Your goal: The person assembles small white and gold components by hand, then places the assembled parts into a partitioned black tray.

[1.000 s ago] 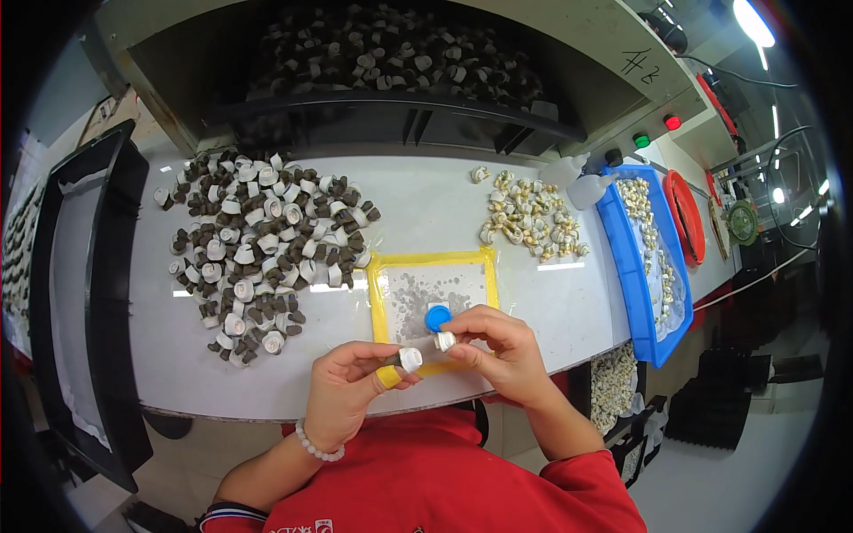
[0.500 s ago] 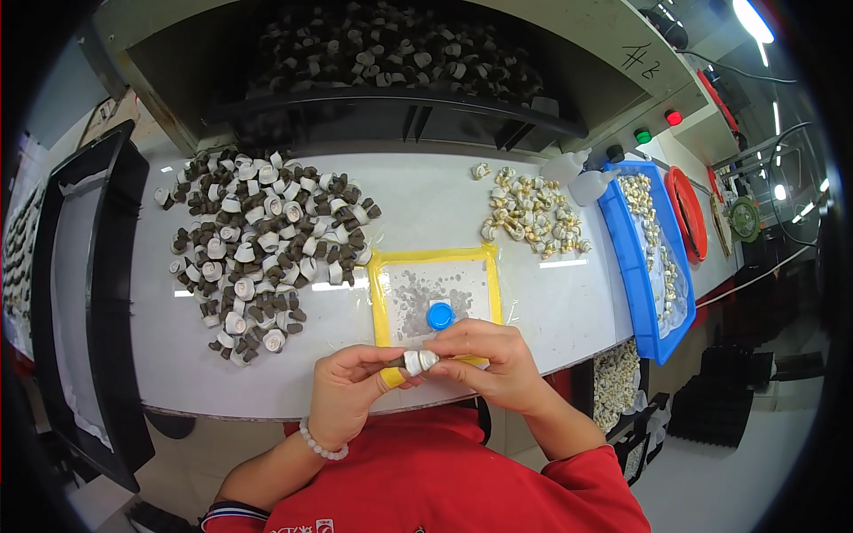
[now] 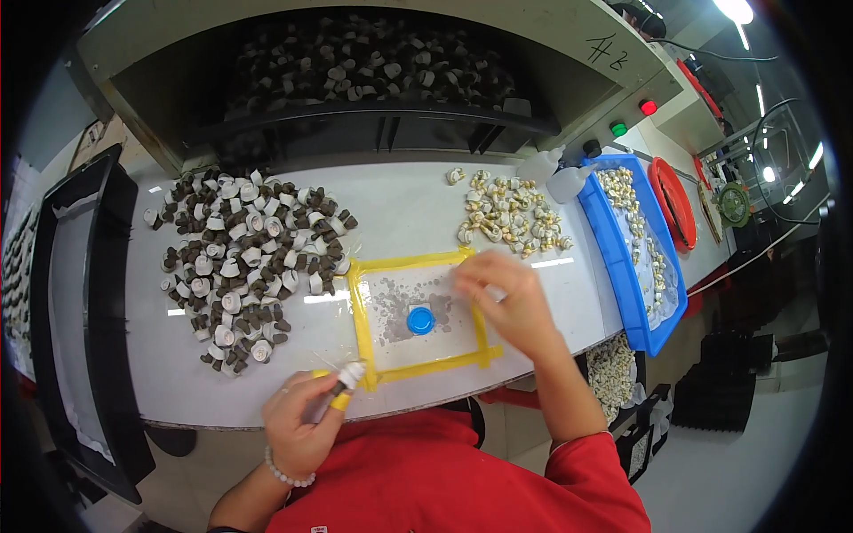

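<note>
My left hand [image 3: 298, 422], with yellow wraps on its fingers and a bead bracelet at the wrist, grips a small white-capped part with a dark stem [image 3: 351, 376] near the table's front edge. My right hand [image 3: 518, 304] hovers over the right side of a yellow-taped rectangle [image 3: 360, 324]; motion smears its fingers, so whether they hold anything cannot be made out. Inside that rectangle, a round blue cap [image 3: 420, 321] sits among wet spots. Left of it spreads a heap of white-and-dark parts [image 3: 253, 258]. Beyond my right hand lies a pile of small white-and-gold pieces [image 3: 515, 213].
A long black tray [image 3: 111, 311] borders the left side. On the right stand a blue tray [image 3: 635, 302] with more white-and-gold pieces, white squeeze bottles [image 3: 569, 184] and a red round tray [image 3: 673, 204]. A machine housing with a dark part-filled bin [image 3: 373, 133] blocks the back.
My hands have come apart. The left has moved left and down with the white-capped part; the right has lifted away toward the far side. The whole view has shifted slightly.
</note>
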{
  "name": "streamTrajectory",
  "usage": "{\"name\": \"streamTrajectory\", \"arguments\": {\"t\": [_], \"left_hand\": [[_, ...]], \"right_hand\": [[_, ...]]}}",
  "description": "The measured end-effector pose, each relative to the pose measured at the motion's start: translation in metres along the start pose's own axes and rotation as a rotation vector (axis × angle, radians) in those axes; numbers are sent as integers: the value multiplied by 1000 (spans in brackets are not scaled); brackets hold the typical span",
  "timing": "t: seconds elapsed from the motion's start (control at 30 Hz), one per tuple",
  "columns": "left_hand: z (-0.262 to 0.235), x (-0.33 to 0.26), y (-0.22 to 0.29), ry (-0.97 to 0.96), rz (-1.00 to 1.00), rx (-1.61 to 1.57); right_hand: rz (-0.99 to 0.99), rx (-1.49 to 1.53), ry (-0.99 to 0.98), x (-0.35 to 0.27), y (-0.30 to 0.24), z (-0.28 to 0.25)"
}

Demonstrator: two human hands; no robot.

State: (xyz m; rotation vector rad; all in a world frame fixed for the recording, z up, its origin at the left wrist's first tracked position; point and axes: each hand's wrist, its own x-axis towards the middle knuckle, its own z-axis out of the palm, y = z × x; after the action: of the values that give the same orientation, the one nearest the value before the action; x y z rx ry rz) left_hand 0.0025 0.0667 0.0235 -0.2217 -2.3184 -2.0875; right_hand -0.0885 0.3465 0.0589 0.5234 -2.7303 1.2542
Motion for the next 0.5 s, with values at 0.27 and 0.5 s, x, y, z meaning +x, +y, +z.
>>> {"name": "streamTrajectory", "arguments": {"t": [0.27, 0.5], "left_hand": [[-18, 6, 3, 84, 362, 753], [-37, 7, -2, 246, 95, 702]], "right_hand": [[-45, -440, 66, 35, 25, -4], [58, -183, 100, 13, 16, -4]]}}
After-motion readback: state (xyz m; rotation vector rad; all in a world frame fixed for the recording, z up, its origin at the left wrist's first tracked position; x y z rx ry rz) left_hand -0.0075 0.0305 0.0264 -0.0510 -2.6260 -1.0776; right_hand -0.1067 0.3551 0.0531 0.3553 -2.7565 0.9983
